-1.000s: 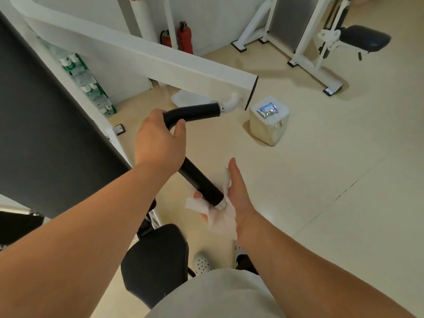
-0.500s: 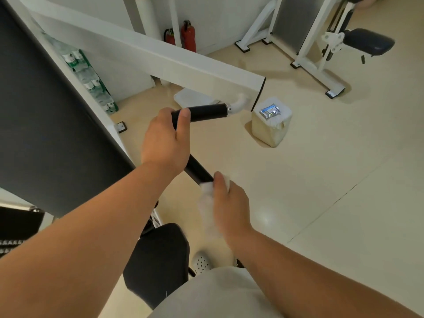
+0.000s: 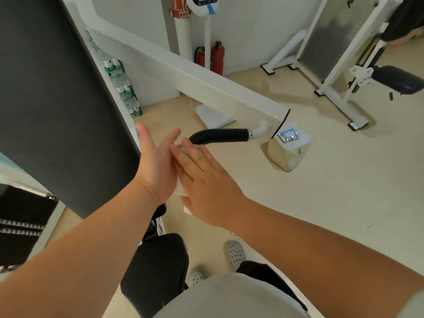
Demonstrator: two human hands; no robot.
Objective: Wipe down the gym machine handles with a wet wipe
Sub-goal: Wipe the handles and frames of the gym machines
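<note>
Above the black seat (image 3: 156,271), the left hand (image 3: 156,164) and right hand (image 3: 207,182) meet palm to palm. The fingers of both are straight and flat, curled round nothing. The wipe (image 3: 181,192) is pressed between the palms; only a white edge shows at the heels of the hands, and a corner hangs below the right one.

This looks like flattening or refolding the wipe between passes. Done well, a fresh damp face should end up outward, with the sheet spread across one palm so it can wrap the grip rather than bunch. Neither hand touches the machine now.

Just beyond the fingertips is the handle (image 3: 220,135), a matte black rubbery sleeve. It is bent at its near end and runs right to a metal collar and a white elbow under the white arm (image 3: 206,88). Any part below the bend is hidden by the hands, and I cannot tell whether the sleeve is wet. The level stretch probably wants a full wrap, drawn along to the collar.

Farther off, a foil pack (image 3: 288,136) sits on a pale block on the floor.
</note>
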